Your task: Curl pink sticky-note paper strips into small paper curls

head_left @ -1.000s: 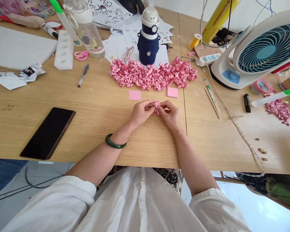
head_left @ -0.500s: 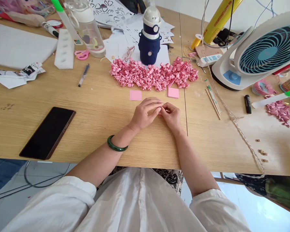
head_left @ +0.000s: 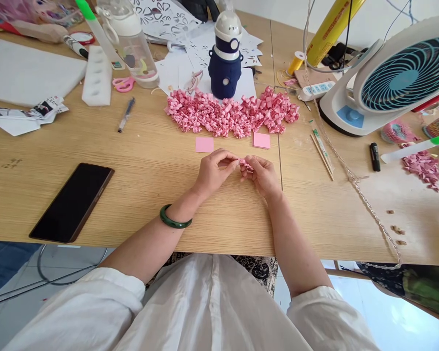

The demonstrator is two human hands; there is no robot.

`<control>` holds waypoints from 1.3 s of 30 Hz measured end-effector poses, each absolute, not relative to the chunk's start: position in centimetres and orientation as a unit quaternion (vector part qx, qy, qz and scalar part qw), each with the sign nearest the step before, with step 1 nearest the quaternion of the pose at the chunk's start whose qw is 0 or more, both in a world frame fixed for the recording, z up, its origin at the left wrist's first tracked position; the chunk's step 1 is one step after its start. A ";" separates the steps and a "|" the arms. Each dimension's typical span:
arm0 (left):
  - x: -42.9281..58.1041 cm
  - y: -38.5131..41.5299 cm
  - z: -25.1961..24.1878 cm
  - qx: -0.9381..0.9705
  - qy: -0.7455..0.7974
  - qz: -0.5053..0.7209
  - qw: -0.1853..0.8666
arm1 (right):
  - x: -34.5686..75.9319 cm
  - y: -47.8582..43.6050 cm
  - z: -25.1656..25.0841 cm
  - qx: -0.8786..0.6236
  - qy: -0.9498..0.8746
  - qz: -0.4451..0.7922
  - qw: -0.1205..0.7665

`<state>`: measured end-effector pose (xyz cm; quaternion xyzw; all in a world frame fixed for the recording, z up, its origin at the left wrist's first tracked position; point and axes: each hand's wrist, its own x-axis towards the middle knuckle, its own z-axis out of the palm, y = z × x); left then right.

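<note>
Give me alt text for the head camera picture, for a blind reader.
A left hand and right hand pinch a small pink paper piece over a wooden table. Beyond lie two pink squares and a pile of curled pink pieces; a phone lies at left.

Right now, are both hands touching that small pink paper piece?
Touching. The head view shows the left hand and right hand pinching the pink paper piece between their fingertips, no gap visible.

Both forearms angle inward; the left hand [head_left: 214, 171] and right hand [head_left: 264, 174] meet fingertip to fingertip, fingers pinched closed.
</note>
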<state>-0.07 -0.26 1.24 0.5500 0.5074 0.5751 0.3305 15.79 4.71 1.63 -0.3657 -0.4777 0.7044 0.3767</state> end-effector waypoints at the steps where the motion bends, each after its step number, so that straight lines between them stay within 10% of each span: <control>1: 0.0 -0.2 1.2 0.517 0.501 0.582 0.378 | 15.8 4.7 1.6 -0.369 -0.479 0.698 0.385; 14: 0.4 -0.3 1.9 0.305 0.411 0.575 0.639 | 15.5 4.4 2.0 -0.366 -0.519 0.630 0.448; 39: 0.0 0.3 1.6 0.400 0.445 0.604 0.526 | 14.7 4.0 0.8 -0.367 -0.600 0.531 0.473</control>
